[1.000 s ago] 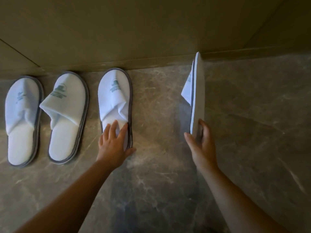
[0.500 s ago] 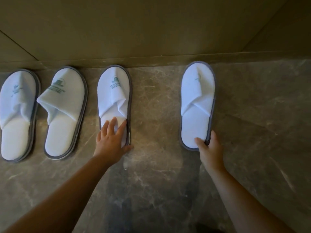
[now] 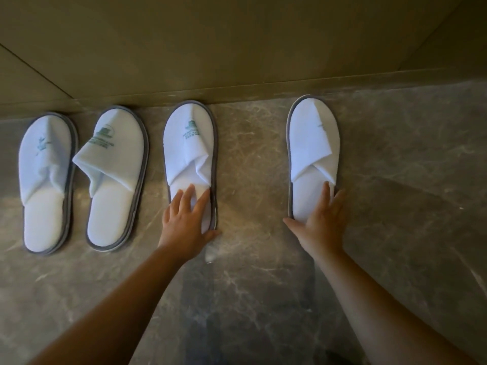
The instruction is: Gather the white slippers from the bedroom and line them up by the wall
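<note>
by the wall (image 3: 237,48) we see four slippers in a row. our left hand (image 3: 184,222) lies spread on the third slipper (image 3: 188,148); our right hand (image 3: 325,222) lies flat on the fourth slipper (image 3: 312,143).

Green logos on three slippers, none legible

The slipper (image 3: 189,154) under the left hand's fingers (image 3: 188,198) bears a green emblem with lines of small lettering on its upper, just beyond the fingertips; the letters are too small to read. The second slipper (image 3: 116,164), left of those fingers, carries a similar emblem and curved green lettering, also unreadable. The far-left slipper (image 3: 46,164) shows only a blurred green mark. The slipper (image 3: 313,143) beyond the right hand's fingers (image 3: 326,196) has a faint mark at a fold, unreadable.
</note>
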Motion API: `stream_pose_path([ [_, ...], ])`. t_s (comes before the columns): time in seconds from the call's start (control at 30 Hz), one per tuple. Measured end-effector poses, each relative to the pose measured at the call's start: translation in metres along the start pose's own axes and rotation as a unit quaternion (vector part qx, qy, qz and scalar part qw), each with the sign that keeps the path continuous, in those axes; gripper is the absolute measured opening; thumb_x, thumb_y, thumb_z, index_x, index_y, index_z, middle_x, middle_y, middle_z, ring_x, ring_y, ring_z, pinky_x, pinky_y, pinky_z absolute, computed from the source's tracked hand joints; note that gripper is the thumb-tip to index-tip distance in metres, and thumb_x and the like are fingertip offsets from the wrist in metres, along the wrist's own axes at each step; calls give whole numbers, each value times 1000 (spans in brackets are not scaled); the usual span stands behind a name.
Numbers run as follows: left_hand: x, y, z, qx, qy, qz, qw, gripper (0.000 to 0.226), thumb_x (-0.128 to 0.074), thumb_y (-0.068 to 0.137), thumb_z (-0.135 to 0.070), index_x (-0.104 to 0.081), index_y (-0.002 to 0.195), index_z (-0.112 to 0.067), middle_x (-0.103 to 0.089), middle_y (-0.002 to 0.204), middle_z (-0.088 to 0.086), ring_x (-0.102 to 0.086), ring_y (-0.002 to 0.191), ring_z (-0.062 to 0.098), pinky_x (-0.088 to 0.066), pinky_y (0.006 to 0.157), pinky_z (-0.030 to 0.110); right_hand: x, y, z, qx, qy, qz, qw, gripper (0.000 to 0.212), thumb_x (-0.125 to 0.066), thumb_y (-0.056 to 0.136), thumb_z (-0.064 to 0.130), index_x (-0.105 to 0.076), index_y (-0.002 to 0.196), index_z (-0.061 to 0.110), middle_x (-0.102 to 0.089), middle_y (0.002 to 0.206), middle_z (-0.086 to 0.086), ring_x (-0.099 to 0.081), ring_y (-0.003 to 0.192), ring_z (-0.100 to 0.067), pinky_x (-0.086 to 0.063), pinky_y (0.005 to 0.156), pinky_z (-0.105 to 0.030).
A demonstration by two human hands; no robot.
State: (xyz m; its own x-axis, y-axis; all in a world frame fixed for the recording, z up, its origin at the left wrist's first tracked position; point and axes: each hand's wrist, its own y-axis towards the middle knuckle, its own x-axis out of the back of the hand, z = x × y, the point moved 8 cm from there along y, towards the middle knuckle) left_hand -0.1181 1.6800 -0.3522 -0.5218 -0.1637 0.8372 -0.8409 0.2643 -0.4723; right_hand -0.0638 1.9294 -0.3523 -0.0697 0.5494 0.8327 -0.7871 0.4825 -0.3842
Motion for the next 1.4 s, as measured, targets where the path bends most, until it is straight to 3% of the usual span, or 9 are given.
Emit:
stream_pose_path([
  [0.17,1,-3,3,5,-8,7,1000,94,-60,71,-53,0,139,-31,5,154,7,7,140,31,-5,113,53,-4,-7,15,40,26,-34,998,103,-76,64,31,-9,141,18,-13,150,-24,-20,132,-43,-24,105,-54],
  [0.4,-4,-3,6,1,4,-23,1000,90,-57,73,-53,-1,139,-29,2,154,6,6,141,29,-3,114,51,-38,-24,46,107,-6,28,994,99,-70,68,37,-5,142,25,-6,153,-19,-13,136,-38,-25,107,-51],
  [0.83,-7,-5,11,-8,-20,-21,1000,88,-56,73,-55,-4,139,-30,3,154,2,6,141,28,-9,112,54,-54,-31,71,83,-25,12,996,94,-63,74,45,-5,142,16,-2,153,-23,-9,137,-40,-23,109,-51],
  [1.27,-5,-5,13,-10,-36,-22,999,90,-57,72,-55,-2,139,-32,4,155,3,7,140,28,-6,112,55,-53,-32,71,83,-39,5,996,92,-64,73,43,-8,142,17,-4,152,-24,-9,137,-41,-22,108,-54],
  [1.4,5,-5,8,12,-47,-6,999,88,-54,73,-57,0,139,-33,9,155,3,11,141,28,2,113,53,-47,-34,79,102,-65,17,993,89,-58,77,47,-5,142,19,-1,153,-21,-4,140,-39,-17,112,-53],
])
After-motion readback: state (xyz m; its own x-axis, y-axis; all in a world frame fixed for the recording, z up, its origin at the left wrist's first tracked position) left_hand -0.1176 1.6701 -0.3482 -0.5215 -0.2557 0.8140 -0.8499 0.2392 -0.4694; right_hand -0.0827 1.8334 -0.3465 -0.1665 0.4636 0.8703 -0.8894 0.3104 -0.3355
